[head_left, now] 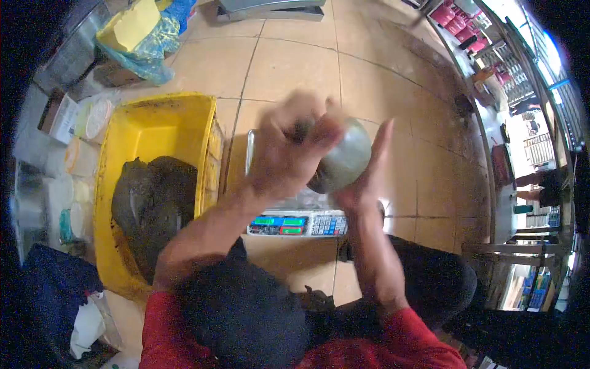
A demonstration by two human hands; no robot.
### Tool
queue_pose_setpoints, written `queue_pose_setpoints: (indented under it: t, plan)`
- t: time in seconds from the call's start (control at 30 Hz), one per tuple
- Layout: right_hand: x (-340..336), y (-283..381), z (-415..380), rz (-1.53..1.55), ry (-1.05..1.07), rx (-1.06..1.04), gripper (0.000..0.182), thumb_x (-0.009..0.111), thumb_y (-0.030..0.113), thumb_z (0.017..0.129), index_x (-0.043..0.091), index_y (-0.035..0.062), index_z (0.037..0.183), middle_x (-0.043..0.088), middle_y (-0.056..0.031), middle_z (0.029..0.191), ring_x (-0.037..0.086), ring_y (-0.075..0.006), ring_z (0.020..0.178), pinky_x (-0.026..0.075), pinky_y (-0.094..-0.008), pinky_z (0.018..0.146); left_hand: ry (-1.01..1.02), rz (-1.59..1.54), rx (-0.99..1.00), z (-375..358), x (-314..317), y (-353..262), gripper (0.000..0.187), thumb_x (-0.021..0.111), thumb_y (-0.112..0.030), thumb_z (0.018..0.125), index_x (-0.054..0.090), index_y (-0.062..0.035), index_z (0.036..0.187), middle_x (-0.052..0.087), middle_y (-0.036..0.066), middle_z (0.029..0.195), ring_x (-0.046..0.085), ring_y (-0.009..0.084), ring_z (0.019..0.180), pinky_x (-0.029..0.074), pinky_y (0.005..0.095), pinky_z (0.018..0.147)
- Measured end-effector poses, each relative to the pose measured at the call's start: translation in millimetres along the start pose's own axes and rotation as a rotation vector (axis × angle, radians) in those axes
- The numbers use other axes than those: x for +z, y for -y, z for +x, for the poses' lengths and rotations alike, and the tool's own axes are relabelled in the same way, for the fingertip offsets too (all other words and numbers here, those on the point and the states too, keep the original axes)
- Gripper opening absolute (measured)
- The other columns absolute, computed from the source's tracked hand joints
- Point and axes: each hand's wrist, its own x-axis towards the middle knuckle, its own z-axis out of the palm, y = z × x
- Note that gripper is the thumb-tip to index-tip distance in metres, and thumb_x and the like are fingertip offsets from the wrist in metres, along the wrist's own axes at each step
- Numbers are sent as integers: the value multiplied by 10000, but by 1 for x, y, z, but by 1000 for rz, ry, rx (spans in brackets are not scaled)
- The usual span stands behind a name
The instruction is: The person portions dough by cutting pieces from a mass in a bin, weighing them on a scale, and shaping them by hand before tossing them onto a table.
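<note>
My left hand [292, 144] is raised over the scale, its fingers curled and blurred at the left side of a round, grey-green object [347, 157]. Against the right side of that object lies my right hand [369, 178], palm inward with fingers stretched out. Below both hands is a digital scale [307, 223] with lit displays and a keypad; my forearms and the round object hide most of its top. To the left, a yellow bin [209, 141] holds a dark grey mass [153, 197].
Plastic containers [80, 157] line the left side, below a yellow and blue plastic bag [138, 46]. A metal object [270, 7] stands on the tiled floor at the top. Along the right runs a long table [485, 123] with pink items.
</note>
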Motion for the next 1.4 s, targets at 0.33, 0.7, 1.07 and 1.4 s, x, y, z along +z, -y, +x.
queue_pose_setpoints:
  t: [0.33, 0.7, 1.07, 1.4]
  plan:
    - [-114, -205, -17, -2081, 138, -64, 589, 452, 518, 825, 458, 133, 1272, 365, -178, 1347, 311, -424, 1240, 223, -663, 940, -216, -44, -889, -110, -65, 181, 628, 317, -519, 916, 392, -39, 1313, 361, 122, 1378, 327, 231, 1267, 218, 393, 1068]
    - [-149, -149, -19, -1033, -148, 578, 919, 565, 712, 647, 442, 85, 1307, 490, -174, 1282, 458, -325, 1180, 282, -386, 1038, -238, -322, -1378, -134, -4, 229, 620, 414, -621, 846, 561, -73, 1097, 577, 113, 1061, 552, 270, 988, 454, 440, 817]
    - [-169, 199, 63, -777, -628, -629, 633, 681, 312, 739, 447, 23, 1251, 502, -149, 1220, 462, -260, 1156, 388, -365, 964, 93, -395, -881, 29, -21, 122, 689, 354, -625, 839, 244, -258, 1412, 59, 115, 1500, 40, 293, 1378, 103, 639, 1013]
    - [-107, 378, 13, -637, -752, -1580, 598, 638, 61, 794, 345, -14, 1310, 353, -179, 1344, 368, -289, 1235, 387, -360, 983, 13, -225, -876, -18, -76, 138, 628, 423, -524, 850, 332, -196, 1378, 187, 104, 1470, 137, 256, 1362, 148, 565, 1044]
